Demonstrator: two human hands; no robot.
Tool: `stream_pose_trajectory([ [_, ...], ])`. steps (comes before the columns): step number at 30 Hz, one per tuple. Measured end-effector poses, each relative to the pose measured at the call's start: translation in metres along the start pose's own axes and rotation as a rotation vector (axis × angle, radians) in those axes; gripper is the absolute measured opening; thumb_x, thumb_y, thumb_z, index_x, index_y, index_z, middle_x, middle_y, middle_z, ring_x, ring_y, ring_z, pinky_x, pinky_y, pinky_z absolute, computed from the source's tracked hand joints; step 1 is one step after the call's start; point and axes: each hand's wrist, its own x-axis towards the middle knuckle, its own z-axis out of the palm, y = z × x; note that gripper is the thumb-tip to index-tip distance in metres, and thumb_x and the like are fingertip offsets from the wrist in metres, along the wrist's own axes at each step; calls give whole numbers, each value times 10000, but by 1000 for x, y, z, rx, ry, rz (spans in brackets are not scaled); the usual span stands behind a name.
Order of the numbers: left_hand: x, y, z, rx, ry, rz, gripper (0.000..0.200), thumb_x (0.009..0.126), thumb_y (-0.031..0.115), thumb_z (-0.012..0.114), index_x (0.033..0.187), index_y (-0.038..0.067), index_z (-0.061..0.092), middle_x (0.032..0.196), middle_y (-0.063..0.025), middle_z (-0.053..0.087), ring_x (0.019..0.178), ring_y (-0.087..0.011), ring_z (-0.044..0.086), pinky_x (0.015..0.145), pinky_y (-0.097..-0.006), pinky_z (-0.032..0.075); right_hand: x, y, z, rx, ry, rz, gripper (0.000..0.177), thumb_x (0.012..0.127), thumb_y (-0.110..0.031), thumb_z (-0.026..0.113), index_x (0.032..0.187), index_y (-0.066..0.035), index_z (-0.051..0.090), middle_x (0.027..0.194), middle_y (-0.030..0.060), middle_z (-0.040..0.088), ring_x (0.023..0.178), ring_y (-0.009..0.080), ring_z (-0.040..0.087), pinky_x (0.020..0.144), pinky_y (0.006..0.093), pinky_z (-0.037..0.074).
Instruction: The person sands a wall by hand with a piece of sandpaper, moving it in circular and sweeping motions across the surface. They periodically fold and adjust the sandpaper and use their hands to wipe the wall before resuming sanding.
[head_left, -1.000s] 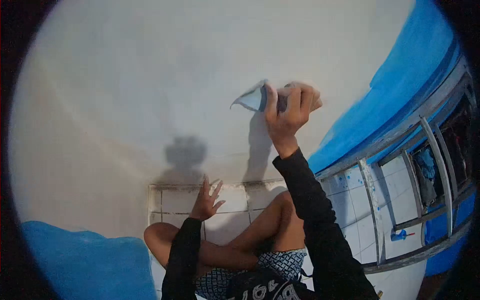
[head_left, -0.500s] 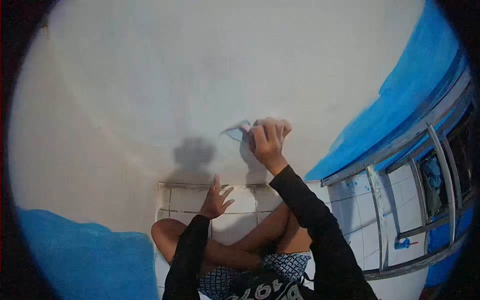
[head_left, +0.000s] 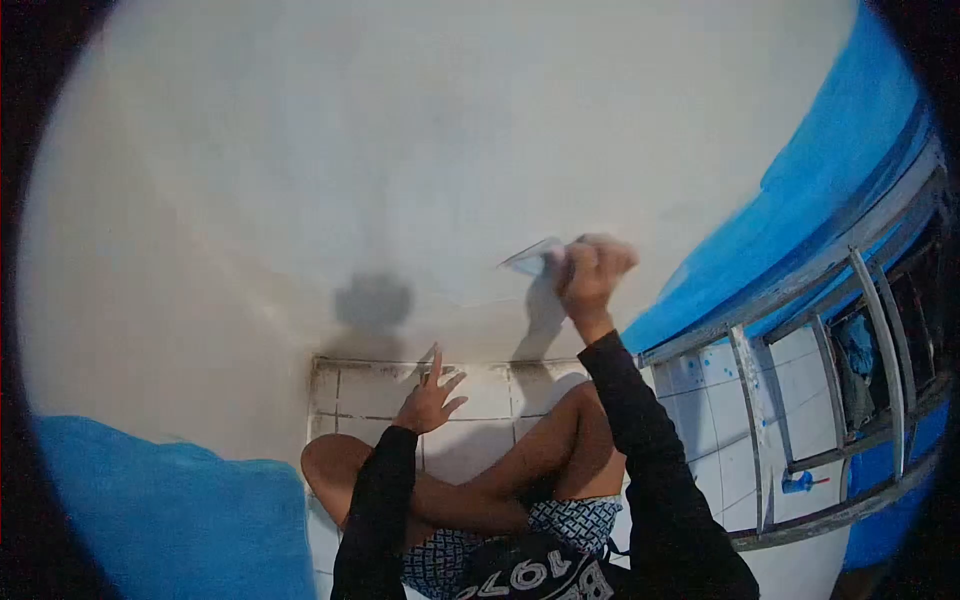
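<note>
- My right hand (head_left: 592, 275) grips a thin sheet (head_left: 533, 258) on the white wall (head_left: 400, 150), blue paint edge (head_left: 760, 215) rightward, bare wall above.
- My left hand (head_left: 430, 395) spreads empty over the tiles (head_left: 480, 400).

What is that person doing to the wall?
A person sits cross-legged on the tiles, facing a white wall. The right hand presses a small sheet, maybe sandpaper, against the wall. The left hand, fingers spread, rests on the tiles. Blue paint covers the wall's edges, and a ladder is on the right.
</note>
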Motion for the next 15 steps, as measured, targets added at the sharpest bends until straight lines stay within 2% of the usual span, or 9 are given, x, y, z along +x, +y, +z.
stream_pose_trajectory([
  [1,1,1,-4,-54,-38,-48,501,979,407,565,1393,125,557,1620,-237,-68,1314,-518,429,1060,-553,414,-4,-1,1,7,-9,0,179,840,-186,717,838,-112,554,909,100,575,881,300,517,837,486,355],
  [3,1,7,-4,-121,-64,-92,509,983,422,552,1400,130,550,1620,-231,-87,1302,-525,439,1075,-560,395,-15,5,6,-99,94,277,175,862,-195,692,849,-95,549,941,149,568,905,326,525,866,510,367],
  [4,3,3,-2,-27,-91,-104,505,985,424,544,1394,129,556,1623,-219,-95,1305,-493,454,1086,-554,385,-35,-1,16,-124,41,173,156,861,-179,684,858,-89,556,966,181,561,941,343,536,883,538,373],
  [6,2,8,2,61,-127,-111,501,988,426,536,1388,127,561,1625,-208,-103,1307,-460,468,1097,-547,376,-60,-15,11,-33,-212,-142,155,845,-172,696,873,-94,566,984,163,566,991,341,537,914,541,362],
  [7,1,12,4,97,-111,-115,493,990,419,535,1385,126,564,1627,-198,-100,1313,-442,468,1101,-537,377,-67,-12,9,-41,-215,-139,155,845,-172,696,873,-94,566,984,163,566,991,341,537,914,541,362],
  [9,5,11,-4,148,-92,-108,484,992,412,533,1382,126,567,1630,-189,-97,1319,-423,468,1105,-528,378,-72,1,7,14,-209,-133,103,850,-182,684,915,-180,604,1006,44,598,1025,258,547,896,524,348],
  [12,-5,12,-12,-74,-200,-173,492,993,419,533,1391,131,556,1629,-183,-93,1356,-396,433,1115,-539,364,-60,18,-4,-103,-53,155,189,825,-155,705,894,-60,557,979,148,548,957,353,506,913,529,322],
  [13,-7,10,-12,-89,-223,-186,501,993,437,528,1392,135,556,1629,-179,-96,1374,-394,406,1113,-545,365,-65,14,-2,-109,-57,151,189,825,-155,705,894,-60,557,979,148,548,957,353,506,913,529,322],
  [15,-1,8,-8,-110,-233,-183,511,993,455,523,1393,138,556,1629,-175,-99,1392,-392,380,1112,-551,365,-88,-4,19,-155,-3,346,166,823,-89,680,903,-42,541,970,163,527,949,364,491,897,525,330],
])
